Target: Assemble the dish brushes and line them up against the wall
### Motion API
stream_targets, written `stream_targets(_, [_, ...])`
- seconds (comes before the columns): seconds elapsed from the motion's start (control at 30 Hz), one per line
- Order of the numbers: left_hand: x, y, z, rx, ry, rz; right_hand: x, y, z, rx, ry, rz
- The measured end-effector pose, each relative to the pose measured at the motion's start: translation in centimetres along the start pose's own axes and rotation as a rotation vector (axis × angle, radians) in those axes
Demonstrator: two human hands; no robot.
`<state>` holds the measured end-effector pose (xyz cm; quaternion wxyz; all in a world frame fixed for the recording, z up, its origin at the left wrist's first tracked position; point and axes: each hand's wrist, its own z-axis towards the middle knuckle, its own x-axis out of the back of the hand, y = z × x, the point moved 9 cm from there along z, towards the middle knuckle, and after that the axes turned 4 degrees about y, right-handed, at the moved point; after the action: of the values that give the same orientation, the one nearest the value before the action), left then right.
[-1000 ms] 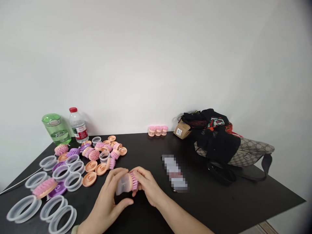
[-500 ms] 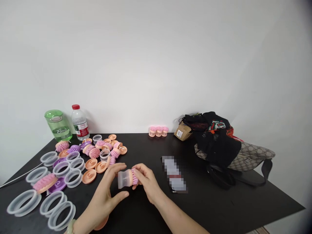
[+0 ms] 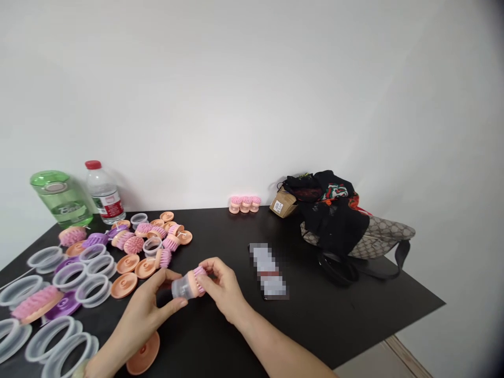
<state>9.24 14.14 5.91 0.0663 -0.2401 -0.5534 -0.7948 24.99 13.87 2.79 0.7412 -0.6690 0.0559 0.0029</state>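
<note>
Between my two hands a pink-bristled scalp brush head [image 3: 198, 281] with a peach rim lies tilted on its side, a translucent plastic ring [image 3: 181, 288] against its left face. The bristle end is pinched in the fingers of my right hand [image 3: 222, 287]. My left hand [image 3: 151, 304] is curved round the ring, thumb below and fingers above, their tips at its edge. A peach disc [image 3: 144, 356] lies on the table by my left wrist. Just beyond my left fingers are another pink brush head [image 3: 163, 258] and a peach disc [image 3: 145, 268].
Translucent rings [image 3: 93, 290], purple discs [image 3: 65, 304] and brush heads cover the left side. A green bottle [image 3: 63, 202] and a red-capped bottle [image 3: 105, 194] stand behind. Three brushes [image 3: 244, 205] stand by the wall. Right are a phone [image 3: 269, 272], small box [image 3: 283, 203] and bag [image 3: 386, 239].
The view has swung right, so everything sits further left. My left thumb and fingers have closed in onto the translucent ring; my right hand still pinches the brush head.
</note>
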Motion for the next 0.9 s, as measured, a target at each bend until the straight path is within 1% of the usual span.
stream_targets(0.07, [0.0,-0.5,0.0,-0.021,0.004,0.077,0.0,0.0,-0.2,0.025,0.034,-0.065])
stream_targets(0.17, [-0.3,-1.0,-0.1,-0.091,0.005,0.193,-0.2,-0.2,-0.8,0.065,0.058,-0.199])
stream_targets(0.27, [-0.7,-1.3,-0.3,-0.148,-0.019,0.294,-0.6,-1.3,-1.5,0.161,0.040,-0.333])
stream_targets(0.37, [-1.0,-1.6,-0.5,-0.165,-0.033,0.382,-1.0,-2.3,-2.0,0.230,0.014,-0.413])
stream_targets(0.53, [-1.3,-2.6,-1.0,-0.126,-0.056,0.453,-1.1,-2.8,-2.3,0.277,-0.010,-0.452])
stream_targets(0.63, [-1.4,-2.8,-1.3,-0.123,-0.066,0.482,-1.1,-2.9,-2.4,0.288,-0.025,-0.469])
stream_targets(0.73, [-1.5,-2.2,-1.4,-0.155,-0.050,0.503,-1.3,-3.0,-2.6,0.303,-0.053,-0.480])
stream_targets(0.9, [-1.4,-1.3,-1.4,-0.243,-0.012,0.522,-1.6,-3.2,-3.1,0.374,-0.066,-0.491])
